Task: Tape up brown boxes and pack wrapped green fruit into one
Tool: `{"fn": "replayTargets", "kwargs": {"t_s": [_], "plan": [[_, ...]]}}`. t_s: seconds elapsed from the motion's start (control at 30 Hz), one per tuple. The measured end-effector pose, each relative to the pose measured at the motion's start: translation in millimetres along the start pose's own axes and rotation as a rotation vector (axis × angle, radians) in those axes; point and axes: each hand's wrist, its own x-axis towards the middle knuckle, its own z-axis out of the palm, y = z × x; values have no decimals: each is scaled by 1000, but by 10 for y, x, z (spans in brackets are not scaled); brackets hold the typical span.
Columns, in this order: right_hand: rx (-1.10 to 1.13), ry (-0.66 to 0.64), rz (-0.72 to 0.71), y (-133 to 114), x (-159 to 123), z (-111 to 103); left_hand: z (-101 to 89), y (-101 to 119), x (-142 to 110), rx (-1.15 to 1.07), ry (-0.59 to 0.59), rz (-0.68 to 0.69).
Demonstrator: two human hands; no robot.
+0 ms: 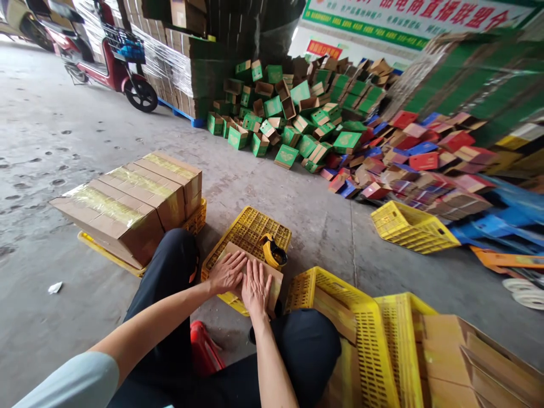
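My left hand [228,273] lies flat with fingers stretched out on a piece of brown cardboard [274,286]. Beside it my right hand [255,286] presses flat on the same cardboard, fingers slightly spread. I cannot tell whether the cardboard is a flat sheet or a folded box, since the hands cover much of it. Under it is an upturned yellow plastic crate [246,226] with a grid bottom. A yellow and black tape dispenser [274,253] rests on the crate just beyond the cardboard.
Taped cardboard boxes [140,187] sit on a yellow crate at left. At right stand yellow crates [369,323] holding flattened cardboard [450,351]. Another yellow crate [412,226] lies farther off. Green boxes [293,124] and red-blue boxes [425,161] are heaped behind; a red scooter [106,62] is parked back left.
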Motion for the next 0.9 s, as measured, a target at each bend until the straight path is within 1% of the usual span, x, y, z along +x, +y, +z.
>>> {"fn": "replayTargets", "kwargs": {"t_s": [0.07,0.2,0.27,0.4,0.47,0.53,0.57,0.67,0.73,0.8,0.9], "plan": [[18,29,48,23,-23,11,-27,-48,-34,10,15,-18],[32,192,298,102,-106,52,-84,-157,-135,25,73,-94],[39,220,351,141,-129,57,-95,-183,-153,20,84,-114],[40,183,344,191,-121,39,-90,-170,-89,-5,77,-129],[31,194,345,171,-135,46,-85,-129,-58,-27,86,-147],[12,215,313,94,-182,80,-73,-60,-67,-62,88,-132],[2,213,275,35,-216,104,-62,-18,-86,-85,79,-101],[-11,159,152,-166,-311,164,-19,111,-158,-141,31,3],[-14,124,120,-253,-337,168,6,164,-176,-144,15,15],[-19,105,119,-275,-328,146,21,180,-163,-123,12,6],[-17,89,128,-240,-304,112,20,167,-144,-89,17,21]]}}
